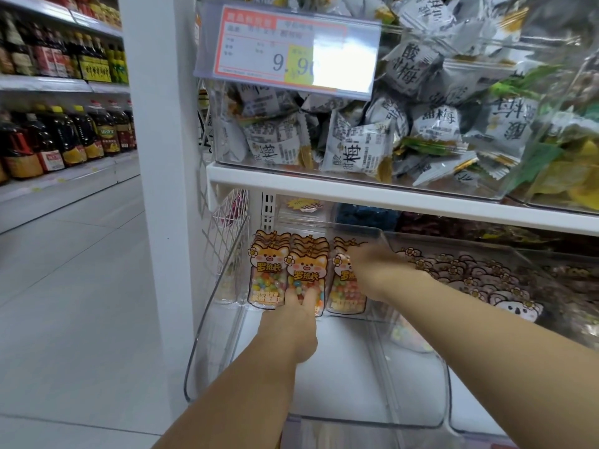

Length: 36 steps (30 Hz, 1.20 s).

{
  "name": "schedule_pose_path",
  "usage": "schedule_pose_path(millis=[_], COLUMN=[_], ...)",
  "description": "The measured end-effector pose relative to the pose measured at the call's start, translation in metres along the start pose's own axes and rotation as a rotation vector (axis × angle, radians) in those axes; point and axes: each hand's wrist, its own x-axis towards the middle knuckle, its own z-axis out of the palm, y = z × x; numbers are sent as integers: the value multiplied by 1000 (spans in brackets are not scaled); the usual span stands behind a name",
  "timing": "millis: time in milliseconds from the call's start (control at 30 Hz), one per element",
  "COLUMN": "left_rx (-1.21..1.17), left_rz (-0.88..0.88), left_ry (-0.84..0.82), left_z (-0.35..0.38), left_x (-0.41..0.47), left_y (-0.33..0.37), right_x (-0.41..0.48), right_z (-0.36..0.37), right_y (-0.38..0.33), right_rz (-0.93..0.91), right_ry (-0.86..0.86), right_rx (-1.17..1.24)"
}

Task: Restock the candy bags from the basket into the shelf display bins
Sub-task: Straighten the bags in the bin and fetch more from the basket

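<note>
Placement and squaring-up is the step I judge to be in hand. Both hands are inside the clear display bin (207,319) on the lower shelf, where the candy bags (267,277) stand upright in three rows at the back.

My left hand (299,314) reaches forward with its fingers stretched out fairly straight. The tips press against the lower front of the middle row (306,267), and I see nothing held in it.

My right hand (369,264) is at the top of the right row (345,293), touching or just over the front bag. It is blurred, so I cannot tell whether it pinches a bag or only pushes on it.

The bin floor in front of the rows is bare white, which suggests plenty of room to fill. The basket is not in view, so I cannot say how much stock is left.

The next move, as I see it, calls for steadying the right row so its front bag stands flush with the other two. After that, both hands come out under the upper shelf board (356,189) without snagging the bin's raised side wall. The bags are slick and stand on edge, so a careless pull could tip a row forward.

The neighbouring bin (486,254) holds different bags and should be left alone.
</note>
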Motion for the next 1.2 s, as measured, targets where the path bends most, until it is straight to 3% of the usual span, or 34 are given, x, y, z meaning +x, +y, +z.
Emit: schedule_pose_path(millis=[133,200,333,500,667,867,1200], left_rx=[19,26,70,138,211,183,277], left_rz=[-4,-6,-5,-19,-57,-116,-84], left_ry=[-19,-20,-32,-74,-117,-220,-163], left_z=[-2,-2,0,4,2,-6,7], left_x=[1,2,3,1,5,0,16], left_y=[1,0,-1,-4,-2,6,-9], right_x=[-17,-24,-15,-10,-11,-18,-21], right_z=[4,16,45,59,61,60,73], right_y=[-15,-24,-24,-24,-28,-31,-36], right_rz=[-83,-158,-148,12,47,-63,-118], right_ry=[158,40,-324,-285,-273,-342,-372], right_rx=[-116,-202,-134,-95,-102,-127,-66])
